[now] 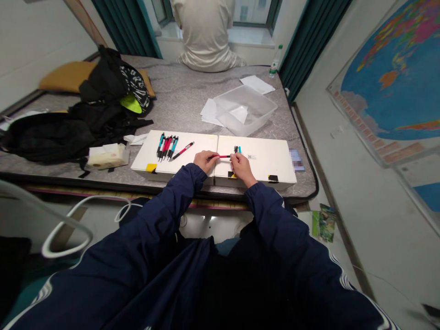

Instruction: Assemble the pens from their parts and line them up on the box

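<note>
A red pen (224, 156) is held level between my two hands, above the seam of two white boxes. My left hand (205, 160) pinches its left end, and my right hand (242, 168) grips its right end, where a black part shows. Just beyond my right hand lie a few small black and teal pen parts (239, 149), partly hidden by the fingers. On the left white box (195, 140) rests a group of several red, teal and black pens (167, 146). One red and black pen (183, 151) lies slantwise beside them.
Behind the right white box (275, 160) stands a clear plastic bin (261, 112) near white papers (209, 112). A tissue pack (108, 156) and black backpacks (51, 137) lie at left. A person in white (208, 36) sits by the window; a bottle (275, 63) stands at back right.
</note>
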{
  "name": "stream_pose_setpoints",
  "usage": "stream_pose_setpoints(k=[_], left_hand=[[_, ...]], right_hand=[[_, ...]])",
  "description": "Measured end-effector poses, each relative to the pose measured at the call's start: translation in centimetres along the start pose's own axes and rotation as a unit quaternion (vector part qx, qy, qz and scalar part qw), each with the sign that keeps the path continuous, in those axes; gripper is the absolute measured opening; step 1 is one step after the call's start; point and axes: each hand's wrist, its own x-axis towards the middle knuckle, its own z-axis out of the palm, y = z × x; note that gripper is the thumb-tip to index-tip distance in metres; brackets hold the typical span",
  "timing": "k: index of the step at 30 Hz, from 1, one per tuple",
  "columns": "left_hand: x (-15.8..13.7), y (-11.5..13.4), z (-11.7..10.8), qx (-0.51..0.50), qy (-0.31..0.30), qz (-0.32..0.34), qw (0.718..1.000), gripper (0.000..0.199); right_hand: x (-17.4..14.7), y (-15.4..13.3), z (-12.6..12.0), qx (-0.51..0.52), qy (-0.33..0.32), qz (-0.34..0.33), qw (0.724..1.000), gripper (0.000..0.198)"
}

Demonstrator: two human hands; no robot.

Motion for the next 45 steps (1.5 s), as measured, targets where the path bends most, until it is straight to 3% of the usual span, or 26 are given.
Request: stream_pose_setpoints(k=[10, 17, 23, 32, 45], left_hand=[[-0.4, 1.1, -0.6, 0.018, -0.014, -0.023, 0.999, 0.036], [-0.3, 0.9, -0.5, -0.011, -0.018, -0.025, 0.999, 0.027], [-0.3, 1.4, -0.8, 0.040, -0.041, -0.027, 0.998, 0.039], [-0.5, 1.0, -0.7, 0.024, -0.027, -0.024, 0.999, 0.029], [-0.4, 0.6, -0.6, -0.008, -0.010, -0.023, 1.000, 0.035]], right_hand=[[-0.1, -0.1, -0.1, 0.049, -0.028, 0.005, 0.998, 0.040], [-0.2, 0.0, -0.1, 0.061, -0.024, -0.015, 0.998, 0.036], [-0.3, 0.1, 0.0, 0.034, -0.020, -0.019, 0.999, 0.033], [-0.2, -0.2, 0.0, 0.054, -0.014, -0.001, 0.998, 0.034], [-0.2, 0.0, 0.0, 0.038, -0.002, -0.009, 0.999, 0.037]])
